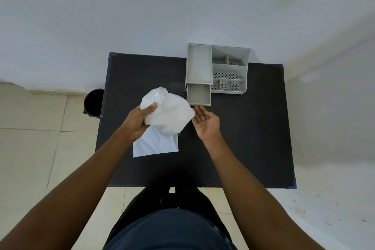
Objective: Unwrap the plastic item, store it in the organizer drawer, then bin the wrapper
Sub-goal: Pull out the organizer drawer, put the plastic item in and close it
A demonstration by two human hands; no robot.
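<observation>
My left hand [140, 121] grips a crumpled white plastic bundle [168, 112] above the dark table [253, 138]. A flat white sheet [156, 146] hangs or lies below the bundle; I cannot tell whether it rests on the table. My right hand [206, 122] is open, palm up, fingers apart, just right of the bundle and touching or nearly touching its edge. The grey organizer [219, 67] stands at the table's far edge. Its small drawer [198, 94] is pulled out toward me and looks empty, just beyond my right fingertips.
A black bin [93, 102] stands on the tiled floor off the table's left edge. White walls close in behind and to the right. My legs are at the table's near edge.
</observation>
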